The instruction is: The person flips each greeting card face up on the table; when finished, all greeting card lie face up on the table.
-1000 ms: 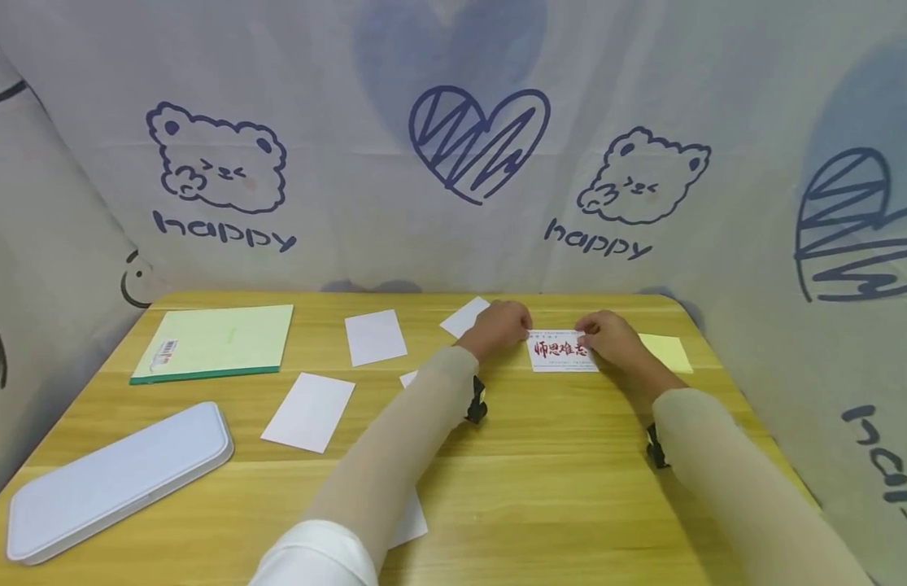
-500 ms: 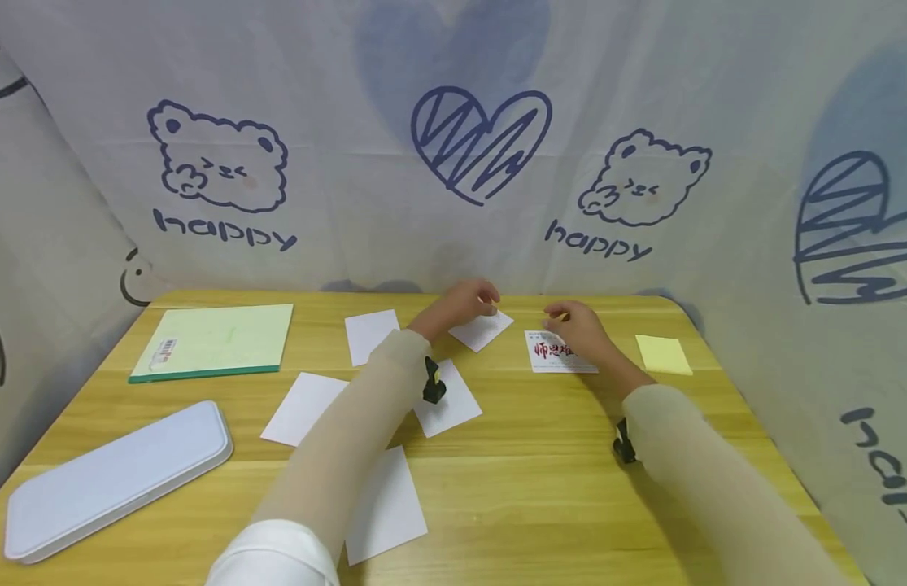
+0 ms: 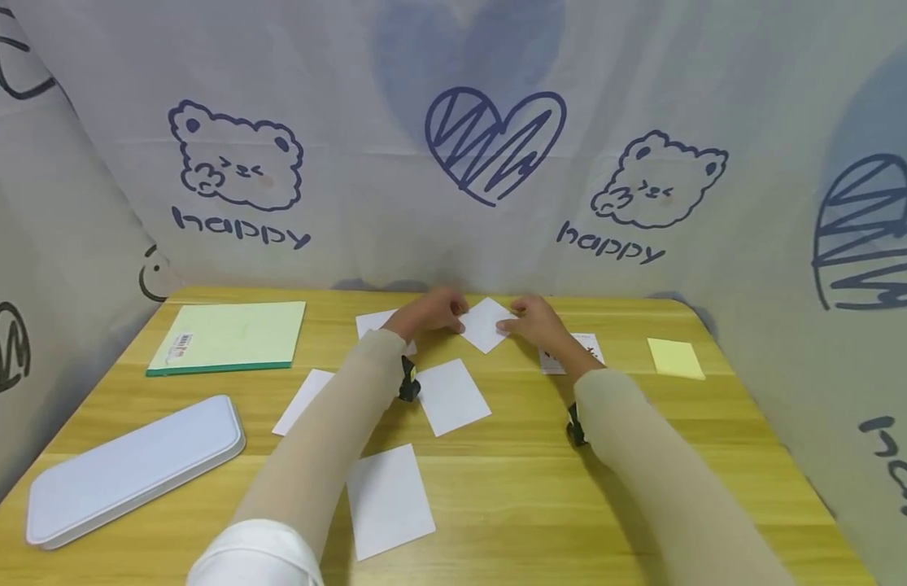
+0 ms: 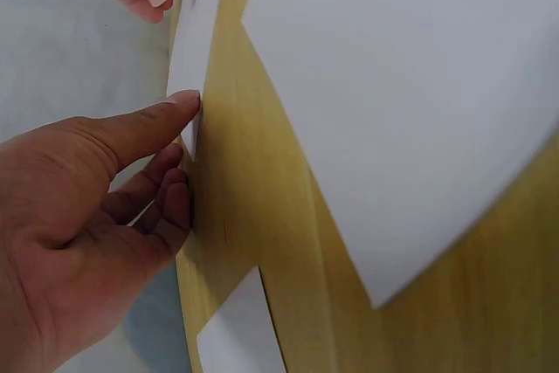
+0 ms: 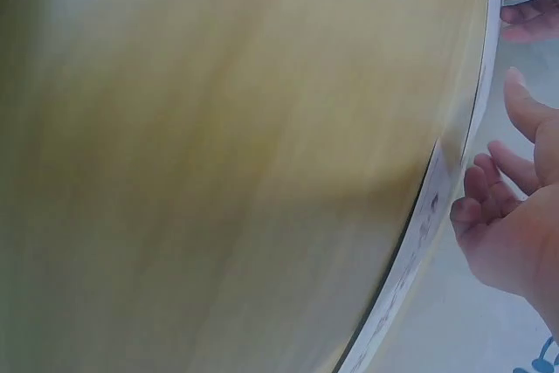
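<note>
A blank white card (image 3: 486, 325) lies with one corner toward the back edge of the table. My left hand (image 3: 431, 311) has its left corner between thumb and curled fingers; in the left wrist view the thumb (image 4: 179, 109) overlaps the card's edge. At the opposite corner is my right hand (image 3: 538, 323), its thumb over the card in the head view. The right wrist view shows a gap between that hand's thumb (image 5: 522, 107) and its loosely bent fingers. A white card with red characters (image 3: 590, 345) is partly hidden behind the right wrist.
Blank white cards lie around the left arm: one near the middle (image 3: 453, 397), one in front (image 3: 390, 500), two partly covered. A pale green notebook (image 3: 233, 334) and a long white case (image 3: 138, 468) are at left, yellow sticky notes (image 3: 676, 358) at right. A printed curtain (image 3: 394, 187) hangs behind.
Both hands have left the red-lettered card and moved left to the blank card at the back. That card now stands turned, corner toward the back. The view has shifted slightly.
</note>
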The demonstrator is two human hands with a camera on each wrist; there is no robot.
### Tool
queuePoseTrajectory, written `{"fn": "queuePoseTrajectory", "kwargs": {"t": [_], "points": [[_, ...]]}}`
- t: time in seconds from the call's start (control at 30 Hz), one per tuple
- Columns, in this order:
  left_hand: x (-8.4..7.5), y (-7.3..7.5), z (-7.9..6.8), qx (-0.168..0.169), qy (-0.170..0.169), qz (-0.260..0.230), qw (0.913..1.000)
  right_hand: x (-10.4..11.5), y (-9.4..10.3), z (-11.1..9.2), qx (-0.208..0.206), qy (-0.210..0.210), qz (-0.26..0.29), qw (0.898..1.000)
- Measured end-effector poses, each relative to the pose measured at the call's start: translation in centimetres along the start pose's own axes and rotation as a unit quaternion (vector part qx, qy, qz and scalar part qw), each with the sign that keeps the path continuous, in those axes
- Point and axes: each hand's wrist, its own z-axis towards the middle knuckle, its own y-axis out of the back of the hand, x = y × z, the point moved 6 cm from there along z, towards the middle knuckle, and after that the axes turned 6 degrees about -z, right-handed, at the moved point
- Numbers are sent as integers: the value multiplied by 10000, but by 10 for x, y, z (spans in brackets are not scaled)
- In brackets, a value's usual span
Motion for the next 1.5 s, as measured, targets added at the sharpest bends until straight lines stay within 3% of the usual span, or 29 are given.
{"fn": "queuePoseTrajectory", "kwargs": {"t": [0.5, 0.7, 0.93, 1.1, 1.27, 1.5], "points": [[4, -4, -1, 53, 195, -130, 9997, 0, -10, 8, 308, -638, -80, 9975], [1, -3, -1, 112, 4, -13, 9999, 3, -8, 12, 384, -859, -94, 9955], [-2, -2, -1, 173, -163, 23, 9997, 7, -6, 10, 175, -695, -60, 9974], [-1, 1, -3, -56, -18, -515, 9987, 12, -1, 6, 24, -446, -48, 9990], [-4, 6, -8, -429, -259, -1120, 9924, 15, 9, 1, 47, -295, 118, 9995], [-20, 12, -38, -489, -515, -2254, 9717, 21, 29, -30, 15, 172, 619, 9979]]}}
